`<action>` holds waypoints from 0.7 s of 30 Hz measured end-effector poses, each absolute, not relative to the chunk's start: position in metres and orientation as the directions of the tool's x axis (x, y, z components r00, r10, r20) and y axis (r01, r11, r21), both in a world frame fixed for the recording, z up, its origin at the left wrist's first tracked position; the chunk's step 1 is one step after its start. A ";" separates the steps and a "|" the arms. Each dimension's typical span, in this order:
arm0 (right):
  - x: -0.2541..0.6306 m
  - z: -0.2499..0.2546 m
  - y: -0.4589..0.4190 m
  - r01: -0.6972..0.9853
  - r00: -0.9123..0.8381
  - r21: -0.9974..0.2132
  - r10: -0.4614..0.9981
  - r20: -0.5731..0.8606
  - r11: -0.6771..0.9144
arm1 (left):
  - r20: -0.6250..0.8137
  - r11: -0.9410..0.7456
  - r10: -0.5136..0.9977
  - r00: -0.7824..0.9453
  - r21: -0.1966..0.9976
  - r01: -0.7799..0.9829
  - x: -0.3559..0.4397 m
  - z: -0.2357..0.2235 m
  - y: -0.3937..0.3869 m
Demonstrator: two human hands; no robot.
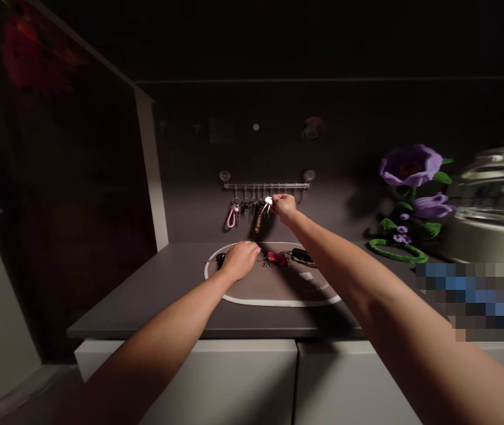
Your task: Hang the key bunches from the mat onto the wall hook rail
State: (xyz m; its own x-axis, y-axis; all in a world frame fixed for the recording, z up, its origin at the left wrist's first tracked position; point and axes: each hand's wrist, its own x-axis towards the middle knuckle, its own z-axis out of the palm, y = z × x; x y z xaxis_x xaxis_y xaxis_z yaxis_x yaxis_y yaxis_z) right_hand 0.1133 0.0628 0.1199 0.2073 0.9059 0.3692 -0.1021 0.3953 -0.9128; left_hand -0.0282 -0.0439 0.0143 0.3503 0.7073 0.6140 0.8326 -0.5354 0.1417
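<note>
The keys (267,204) hang downward, long axis near-vertical.

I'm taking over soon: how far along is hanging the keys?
Dark keys and a pink loop already hang from the rail. In progress: bright keys by the right hand, just below the rail. Probably left: the red item and black item on the mat, near the left hand.
</note>
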 end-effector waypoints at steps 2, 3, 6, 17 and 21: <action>0.113 0.120 0.064 -0.106 0.219 -0.912 0.904 0.367 0.396 | 0.611 -0.536 0.710 0.349 0.148 0.831 -0.028 0.015 -0.044; 0.113 0.120 0.065 -0.108 0.223 -0.911 0.903 0.367 0.397 | 0.609 -0.536 0.712 0.349 0.150 0.831 -0.028 0.015 -0.044; 0.112 0.120 0.066 -0.116 0.238 -0.911 0.902 0.360 0.395 | 0.607 -0.536 0.714 0.349 0.152 0.831 -0.028 0.015 -0.044; 0.110 0.114 0.073 -0.198 0.257 -0.907 0.913 0.317 0.371 | 0.607 -0.523 0.718 0.341 0.147 0.839 -0.029 0.017 -0.045; 0.111 0.111 0.074 -0.179 0.250 -0.913 0.914 0.319 0.367 | 0.611 -0.525 0.716 0.337 0.153 0.837 -0.030 0.016 -0.044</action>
State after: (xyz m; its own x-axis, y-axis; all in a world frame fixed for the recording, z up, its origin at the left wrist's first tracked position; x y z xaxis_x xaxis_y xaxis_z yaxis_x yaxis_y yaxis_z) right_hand 0.1113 0.0741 0.1108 0.2503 0.9141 0.3189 -0.1789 0.3674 -0.9127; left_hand -0.0295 -0.0438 0.0157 0.3370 0.7164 0.6109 0.8375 -0.5245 0.1532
